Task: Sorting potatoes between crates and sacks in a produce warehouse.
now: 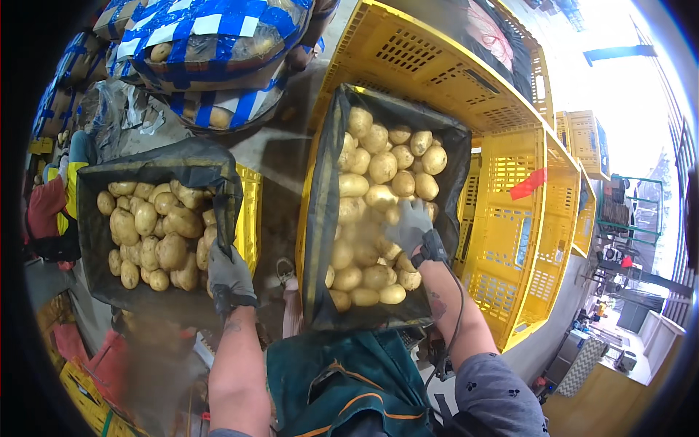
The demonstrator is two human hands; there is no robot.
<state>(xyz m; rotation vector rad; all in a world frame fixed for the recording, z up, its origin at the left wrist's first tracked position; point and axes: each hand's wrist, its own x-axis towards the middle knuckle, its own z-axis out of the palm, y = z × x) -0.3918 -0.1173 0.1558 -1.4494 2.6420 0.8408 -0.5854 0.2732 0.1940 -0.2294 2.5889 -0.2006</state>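
Two yellow plastic crates lined with dark sheeting hold potatoes. My gloved left hand [232, 276] is at the right edge of the left crate's dark liner [225, 185], close to the potatoes [146, 218]; its fingers are partly hidden, so I cannot tell whether it grips anything. In the right crate, my gloved right hand [409, 224] reaches down onto the potatoes [382, 167], its fingers among them; whether it grips one is unclear. A strapped device with a cable sits on my right wrist. A blurred patch covers part of the potatoes left of that hand.
Empty yellow crates [499, 218] lie on their sides at the right, one bearing a red tag [528, 184]. Large potato packages with blue and white tape [218, 33] are stacked at the upper left. A person in a red top [45, 205] is at the far left.
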